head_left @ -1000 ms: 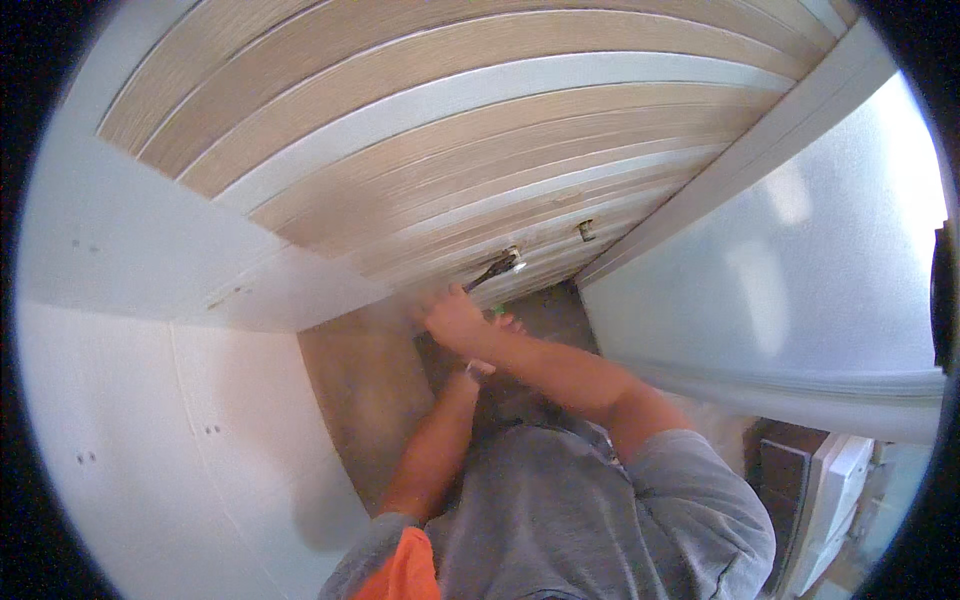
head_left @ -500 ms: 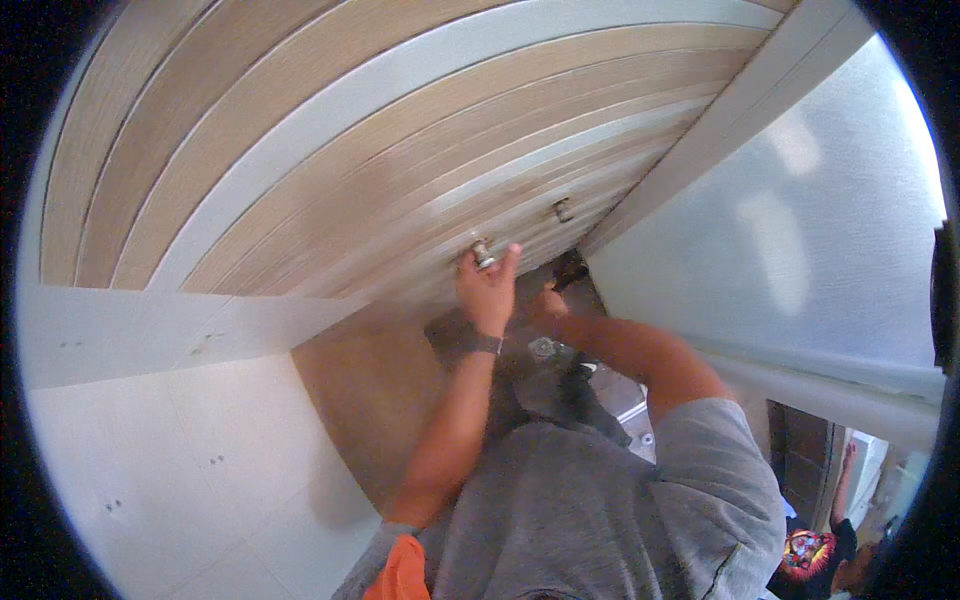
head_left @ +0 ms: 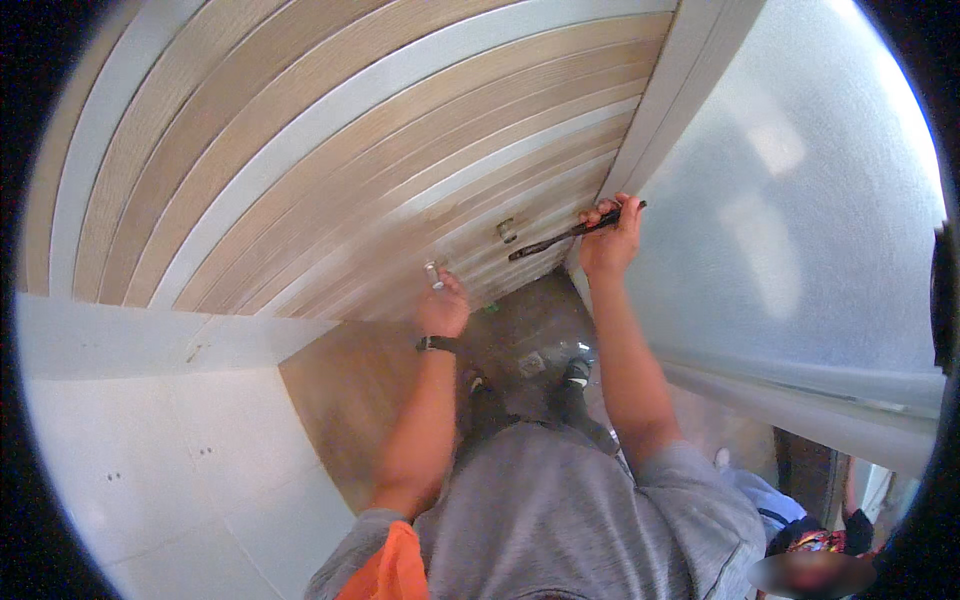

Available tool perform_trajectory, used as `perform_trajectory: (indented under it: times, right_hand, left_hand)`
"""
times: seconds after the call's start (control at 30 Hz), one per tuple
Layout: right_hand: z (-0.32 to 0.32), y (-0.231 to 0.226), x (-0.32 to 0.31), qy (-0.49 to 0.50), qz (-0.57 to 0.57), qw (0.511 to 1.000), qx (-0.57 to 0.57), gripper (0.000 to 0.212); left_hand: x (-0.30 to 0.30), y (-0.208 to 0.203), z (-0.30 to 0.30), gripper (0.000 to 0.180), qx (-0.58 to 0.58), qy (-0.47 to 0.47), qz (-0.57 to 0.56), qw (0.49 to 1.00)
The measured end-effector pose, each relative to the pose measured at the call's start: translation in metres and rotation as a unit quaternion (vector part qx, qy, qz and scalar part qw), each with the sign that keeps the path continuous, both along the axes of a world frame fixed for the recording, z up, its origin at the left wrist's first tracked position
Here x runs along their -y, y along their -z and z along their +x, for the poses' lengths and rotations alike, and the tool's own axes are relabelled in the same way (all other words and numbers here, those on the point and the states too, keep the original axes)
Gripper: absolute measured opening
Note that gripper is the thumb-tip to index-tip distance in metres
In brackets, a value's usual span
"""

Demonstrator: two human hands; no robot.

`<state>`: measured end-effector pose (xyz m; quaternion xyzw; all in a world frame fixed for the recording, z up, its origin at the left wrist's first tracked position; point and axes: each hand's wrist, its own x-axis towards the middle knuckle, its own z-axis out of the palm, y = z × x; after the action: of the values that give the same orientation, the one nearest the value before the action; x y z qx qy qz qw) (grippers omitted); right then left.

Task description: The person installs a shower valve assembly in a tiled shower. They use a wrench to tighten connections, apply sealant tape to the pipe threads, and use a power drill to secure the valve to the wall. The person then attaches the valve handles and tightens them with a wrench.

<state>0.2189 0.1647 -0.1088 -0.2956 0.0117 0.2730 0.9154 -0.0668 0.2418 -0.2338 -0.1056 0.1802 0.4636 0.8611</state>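
Observation:
A short metal pipe fitting (head_left: 432,272) sticks out of the striped tiled wall. My left hand (head_left: 444,308), slightly blurred, has its fingers closed around the fitting's lower end. To the right, my right hand (head_left: 612,240) is raised close to the wall's corner and wraps around a long, slim black hand tool (head_left: 550,244). One end of that tool points left, just below a second metal fitting (head_left: 507,231) on the same wall; whether they touch I cannot tell. The tool's exact kind is not clear.
A frosted pale panel (head_left: 790,240) closes off the right side. White wall tiles (head_left: 180,460) are at the left. Below are a dark floor (head_left: 540,310) with a square drain cover (head_left: 530,364) and my feet. Another person (head_left: 815,540) is at the lower right.
My right hand has come up from low near the floor to the wall's right edge, bringing the black tool into clear sight. My left hand stays at the same fitting. The view has shifted.

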Motion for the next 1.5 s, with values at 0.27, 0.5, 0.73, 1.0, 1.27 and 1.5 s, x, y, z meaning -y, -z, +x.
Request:
perform_trajectory:
  times: [0.27, 0.5, 0.73, 1.0, 1.27, 1.5]
  right_hand:
    - [0.006, 0.152, 0.007, 0.064, 0.025, 0.926, -0.371, 0.04]
    - [-0.002, 0.208, -0.028, 0.058, 0.087, 0.869, -0.483, 0.045]
    - [-0.006, 0.249, -0.062, -0.049, 0.126, 0.852, -0.506, 0.041]
    - [0.002, 0.255, -0.067, -0.09, 0.047, 0.863, -0.494, 0.039]
    - [-0.011, 0.203, -0.067, -0.241, -0.073, 0.861, -0.442, 0.039]
    - [-0.033, 0.214, -0.072, -0.166, 0.001, 0.908, -0.385, 0.032]
  left_hand:
    - [0.011, -0.021, 0.003, 0.036, -0.138, 0.034, 0.022, 0.99]
    - [0.014, -0.051, 0.006, 0.035, -0.507, 0.033, 0.124, 0.852]
    - [0.014, -0.05, 0.009, 0.03, -0.612, 0.013, 0.164, 0.774]
    - [0.011, -0.053, 0.013, 0.029, -0.613, 0.031, 0.168, 0.772]
    - [0.013, -0.055, 0.012, 0.033, -0.683, 0.042, 0.185, 0.706]
    - [0.015, -0.066, 0.018, 0.033, -0.697, 0.034, 0.188, 0.691]
